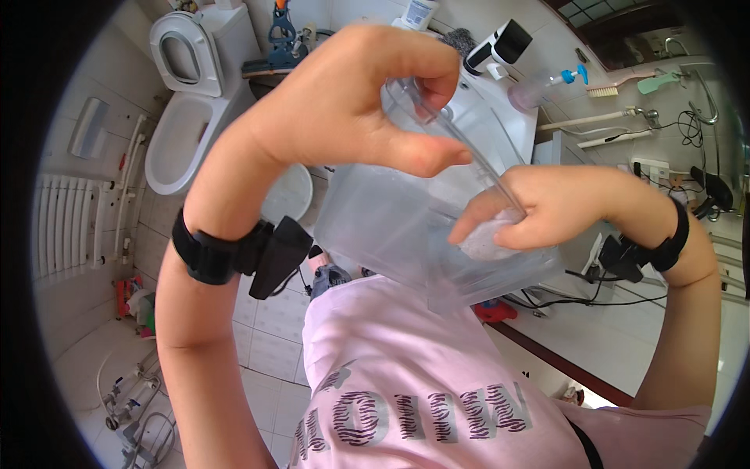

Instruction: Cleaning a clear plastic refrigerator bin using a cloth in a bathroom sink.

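My left hand (375,105) is raised in front of me, its fingers and thumb curled around the rim of a clear plastic container (375,217). This box-shaped container is tilted and hangs between my arms, before my chest. In my right hand (545,205) is a wad of white material (489,237), perhaps a cloth or a sponge. That hand is at the container's rim, with the wad against the clear wall; whether it lies on the inner or outer face I cannot tell. Both wrists wear black straps with small black devices.
A white sink (486,117) stands ahead, with a pump bottle (530,94) and a black-and-white tap (498,50) at its edge. To the left are an open toilet (181,135) and a round basin (290,193). Black cables (586,302) run at the right.
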A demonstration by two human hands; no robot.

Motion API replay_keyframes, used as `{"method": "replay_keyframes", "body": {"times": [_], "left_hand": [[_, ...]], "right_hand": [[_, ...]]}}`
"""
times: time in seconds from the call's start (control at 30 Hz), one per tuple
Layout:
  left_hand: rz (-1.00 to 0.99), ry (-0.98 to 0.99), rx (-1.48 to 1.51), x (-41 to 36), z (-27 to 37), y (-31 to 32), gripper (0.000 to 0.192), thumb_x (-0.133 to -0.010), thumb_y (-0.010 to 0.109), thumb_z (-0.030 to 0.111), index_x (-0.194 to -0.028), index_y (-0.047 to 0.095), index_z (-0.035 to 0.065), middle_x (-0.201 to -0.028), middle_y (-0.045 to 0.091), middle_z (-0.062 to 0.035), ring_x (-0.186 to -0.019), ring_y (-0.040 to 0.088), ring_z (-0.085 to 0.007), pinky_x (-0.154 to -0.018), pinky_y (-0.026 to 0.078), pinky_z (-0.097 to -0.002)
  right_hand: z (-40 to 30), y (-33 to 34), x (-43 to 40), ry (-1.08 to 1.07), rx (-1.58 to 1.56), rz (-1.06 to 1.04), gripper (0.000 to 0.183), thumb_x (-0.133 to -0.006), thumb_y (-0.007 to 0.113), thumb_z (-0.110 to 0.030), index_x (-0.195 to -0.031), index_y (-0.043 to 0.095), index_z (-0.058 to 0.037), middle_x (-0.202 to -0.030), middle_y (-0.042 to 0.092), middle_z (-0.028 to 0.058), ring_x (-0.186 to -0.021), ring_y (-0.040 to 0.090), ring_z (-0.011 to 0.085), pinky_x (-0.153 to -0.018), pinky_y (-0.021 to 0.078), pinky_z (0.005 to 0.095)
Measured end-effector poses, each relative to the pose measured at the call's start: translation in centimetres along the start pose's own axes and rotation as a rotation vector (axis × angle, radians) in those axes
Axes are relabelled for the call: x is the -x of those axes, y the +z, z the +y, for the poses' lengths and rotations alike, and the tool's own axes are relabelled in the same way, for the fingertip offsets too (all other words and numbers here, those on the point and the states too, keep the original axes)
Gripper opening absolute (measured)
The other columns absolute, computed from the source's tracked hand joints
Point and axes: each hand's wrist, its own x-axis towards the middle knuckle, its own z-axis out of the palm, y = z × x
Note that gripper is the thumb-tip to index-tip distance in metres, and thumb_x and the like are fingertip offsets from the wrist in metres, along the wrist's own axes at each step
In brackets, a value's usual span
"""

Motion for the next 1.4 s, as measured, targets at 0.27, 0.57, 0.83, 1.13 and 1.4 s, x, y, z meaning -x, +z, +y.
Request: {"method": "replay_keyframes", "body": {"times": [0.27, 0.57, 0.83, 1.13, 1.4], "left_hand": [[0.183, -0.37, 0.098, 8.9, -0.4, 4.3, 0.084, -0.068, 0.07, 0.042, -0.13, 0.033, -0.0004, -0.135, 0.022, -0.0306, -0.13, 0.018, -0.0409, -0.103, 0.024, -0.0427], [0.388, -0.863, 0.314, 14.7, -0.6, 10.1, 0.084, -0.071, 0.072, 0.029, -0.131, 0.024, -0.0044, -0.119, 0.032, -0.0214, -0.115, 0.033, -0.0296, -0.099, 0.028, -0.0375], [0.723, -1.198, 0.962, 18.0, 0.2, 13.0, 0.089, -0.066, 0.076, 0.027, -0.132, 0.02, 0.0047, -0.116, 0.037, -0.0149, -0.109, 0.04, -0.0244, -0.088, 0.039, -0.0359], [0.727, -1.281, 1.883, 18.7, 1.5, 19.7, 0.102, -0.079, 0.064, 0.029, -0.137, -0.015, 0.0062, -0.137, 0.026, -0.0144, -0.116, 0.042, -0.033, -0.086, 0.043, -0.0472], [0.858, -1.229, 1.717, 17.8, 2.7, 20.2, 0.087, -0.08, 0.048, 0.003, -0.134, -0.022, 0.0031, -0.131, 0.028, -0.0325, -0.108, 0.047, -0.0455, -0.082, 0.049, -0.049]], "right_hand": [[0.0, 4.7, -5.4, -0.065, 0.27, 0.329, 0.034, -0.07, 0.048, -0.01, -0.101, 0.06, -0.0045, -0.076, 0.061, 0.0152, -0.068, 0.059, 0.0295, -0.065, 0.0465, 0.0394], [-0.2, 10.7, -10.1, 0.103, 0.446, 0.437, 0.02, -0.068, 0.053, -0.008, -0.086, 0.062, -0.0042, -0.079, 0.06, 0.0172, -0.072, 0.061, 0.0329, -0.062, 0.0492, 0.0418], [0.6, 13.6, -12.8, 0.076, 0.461, 0.563, 0.021, -0.069, 0.054, -0.01, -0.089, 0.061, -0.0065, -0.08, 0.057, 0.0182, -0.062, 0.06, 0.034, -0.053, 0.0481, 0.0426], [1.9, 16.3, -15.5, 0.06, 0.458, 0.567, 0.034, -0.068, 0.062, -0.018, -0.096, 0.057, 0.0013, -0.085, 0.056, 0.0191, -0.065, 0.061, 0.0327, -0.056, 0.0497, 0.0405], [5.9, 10.5, -12.9, 0.052, 0.076, 0.773, 0.04, -0.081, 0.052, -0.013, -0.118, 0.048, 0.0007, -0.107, 0.055, 0.0216, -0.094, 0.056, 0.0338, -0.082, 0.0443, 0.0362]]}}
